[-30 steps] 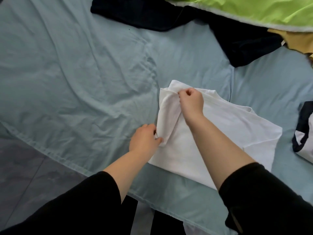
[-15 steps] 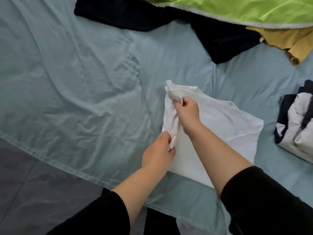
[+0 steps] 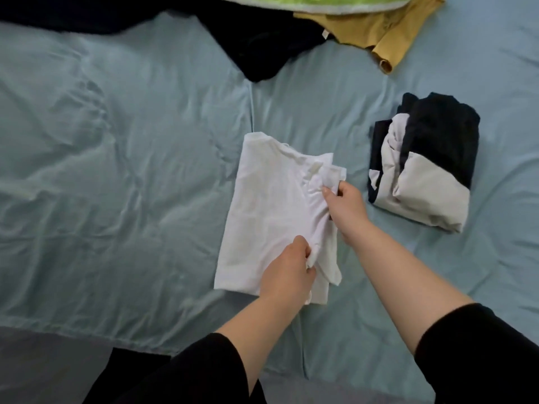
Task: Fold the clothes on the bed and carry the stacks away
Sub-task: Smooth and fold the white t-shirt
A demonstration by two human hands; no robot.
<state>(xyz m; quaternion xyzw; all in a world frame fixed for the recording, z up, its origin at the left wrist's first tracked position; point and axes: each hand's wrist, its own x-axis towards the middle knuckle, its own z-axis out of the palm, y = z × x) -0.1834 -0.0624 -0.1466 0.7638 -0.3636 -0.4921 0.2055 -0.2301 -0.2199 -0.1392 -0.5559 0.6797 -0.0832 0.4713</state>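
Garment point(image 3: 262, 205), white, folded, long axis near-to-far on bed point(image 3: 116, 170), right edge pinched by left hand point(image 3: 287, 269) and right hand point(image 3: 345, 205).

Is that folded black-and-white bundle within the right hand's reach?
Probably yes: only bare sheet lies between the right hand and the bundle, but it is pinching the white shirt.

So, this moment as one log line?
folding white shirt | left hand: grips near edge | right hand: grips far edge | on bed
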